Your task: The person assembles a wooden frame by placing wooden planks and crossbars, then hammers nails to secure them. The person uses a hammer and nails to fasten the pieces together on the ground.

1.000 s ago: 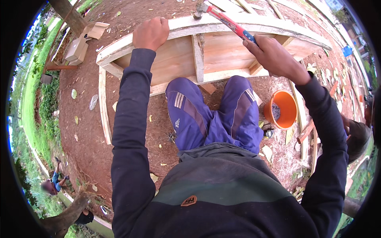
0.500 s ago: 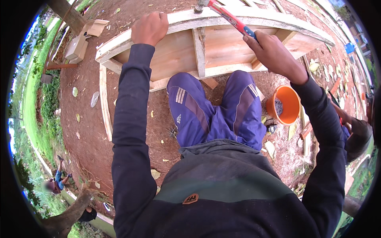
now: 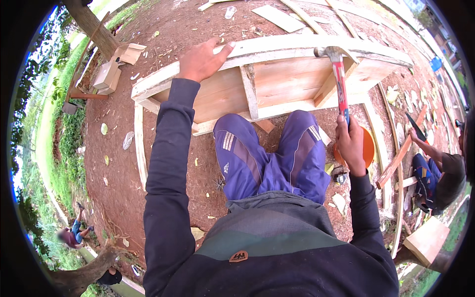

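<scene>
My left hand (image 3: 204,62) lies on the upper edge of a wooden frame (image 3: 277,79) with thin panels and cross pieces, its thumb and a finger stretched apart. The frame stands on edge just beyond my knees. Closed round the blue lower handle of a claw hammer (image 3: 340,81), my right hand (image 3: 352,143) is at the right of my knees. The hammer points upward, its metal head in front of the right part of the frame; whether they touch I cannot tell. Partly hidden behind that hand is an orange bucket (image 3: 368,147).
Long wooden strips (image 3: 378,138) lie on the red soil at the right. A co-worker (image 3: 443,173) there holds a dark-bladed tool by a reddish plank (image 3: 403,148). Cardboard boxes (image 3: 107,79) sit near a tree trunk (image 3: 91,27) at the far left.
My right hand has come down and nearer with the hammer, whose head has moved off the frame's top edge to the right. The left hand has loosened from a closed shape.
</scene>
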`<action>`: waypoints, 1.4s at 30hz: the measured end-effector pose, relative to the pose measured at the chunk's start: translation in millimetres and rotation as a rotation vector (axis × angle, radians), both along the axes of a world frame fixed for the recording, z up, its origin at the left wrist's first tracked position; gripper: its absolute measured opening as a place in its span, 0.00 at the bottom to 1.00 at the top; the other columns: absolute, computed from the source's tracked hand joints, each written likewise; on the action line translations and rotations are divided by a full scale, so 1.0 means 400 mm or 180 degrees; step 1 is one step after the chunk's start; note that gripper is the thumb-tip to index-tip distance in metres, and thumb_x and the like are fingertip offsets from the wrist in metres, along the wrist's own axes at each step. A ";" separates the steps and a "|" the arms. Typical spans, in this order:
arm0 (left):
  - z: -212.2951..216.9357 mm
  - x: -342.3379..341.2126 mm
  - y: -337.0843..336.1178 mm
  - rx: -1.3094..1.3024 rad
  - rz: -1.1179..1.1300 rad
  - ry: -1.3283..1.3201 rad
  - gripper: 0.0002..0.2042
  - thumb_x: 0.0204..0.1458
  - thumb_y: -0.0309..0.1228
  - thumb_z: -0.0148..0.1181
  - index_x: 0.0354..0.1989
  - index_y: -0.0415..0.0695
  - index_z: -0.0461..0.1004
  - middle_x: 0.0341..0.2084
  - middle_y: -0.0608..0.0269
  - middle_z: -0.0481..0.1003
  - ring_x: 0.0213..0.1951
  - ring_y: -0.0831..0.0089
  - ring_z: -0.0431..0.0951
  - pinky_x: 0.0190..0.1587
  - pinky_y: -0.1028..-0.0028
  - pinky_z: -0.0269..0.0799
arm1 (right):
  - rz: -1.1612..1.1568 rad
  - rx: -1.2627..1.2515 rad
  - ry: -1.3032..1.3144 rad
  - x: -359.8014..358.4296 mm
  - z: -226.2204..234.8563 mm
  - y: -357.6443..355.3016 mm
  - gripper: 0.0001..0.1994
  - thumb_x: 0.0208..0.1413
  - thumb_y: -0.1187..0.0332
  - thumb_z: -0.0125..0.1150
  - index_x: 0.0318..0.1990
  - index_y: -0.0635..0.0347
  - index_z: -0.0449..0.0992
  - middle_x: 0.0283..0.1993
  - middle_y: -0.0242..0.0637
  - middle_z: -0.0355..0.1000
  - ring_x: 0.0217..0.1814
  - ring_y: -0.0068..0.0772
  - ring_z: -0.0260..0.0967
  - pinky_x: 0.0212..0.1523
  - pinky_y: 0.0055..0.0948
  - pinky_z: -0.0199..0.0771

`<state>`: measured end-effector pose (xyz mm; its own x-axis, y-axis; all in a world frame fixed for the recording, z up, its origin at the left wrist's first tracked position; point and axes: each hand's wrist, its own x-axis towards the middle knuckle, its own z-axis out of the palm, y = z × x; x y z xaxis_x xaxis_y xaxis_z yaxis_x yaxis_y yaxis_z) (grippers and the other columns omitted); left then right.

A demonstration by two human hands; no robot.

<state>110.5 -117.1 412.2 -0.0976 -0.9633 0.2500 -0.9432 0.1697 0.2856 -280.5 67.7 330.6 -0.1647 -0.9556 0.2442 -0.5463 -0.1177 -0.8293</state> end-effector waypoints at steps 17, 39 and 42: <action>0.028 -0.432 -0.077 0.0091 -0.0766 -0.1108 0.48 0.40 0.61 0.74 0.61 0.35 0.67 0.57 0.40 0.74 0.59 0.43 0.76 0.56 0.50 0.76 | -0.0624 0.1410 -0.1173 0.007 -0.315 0.375 0.16 0.71 0.60 0.54 0.36 0.67 0.73 0.19 0.34 0.68 0.21 0.23 0.66 0.22 0.32 0.64; 0.132 -0.290 -0.079 -0.0086 -0.1062 -0.1707 0.27 0.40 0.43 0.68 0.44 0.35 0.71 0.34 0.40 0.81 0.40 0.42 0.82 0.44 0.51 0.78 | -0.0540 0.0894 -0.2428 -0.156 -0.278 0.235 0.13 0.74 0.60 0.50 0.37 0.59 0.66 0.20 0.26 0.61 0.14 0.17 0.59 0.13 0.23 0.62; 0.163 -0.232 -0.063 0.0128 -0.0803 -0.1711 0.30 0.39 0.41 0.69 0.49 0.33 0.71 0.37 0.35 0.79 0.45 0.39 0.78 0.46 0.50 0.75 | -0.0711 0.1012 -0.2399 -0.178 -0.314 0.266 0.12 0.74 0.60 0.50 0.38 0.57 0.66 0.19 0.24 0.60 0.13 0.16 0.56 0.13 0.22 0.59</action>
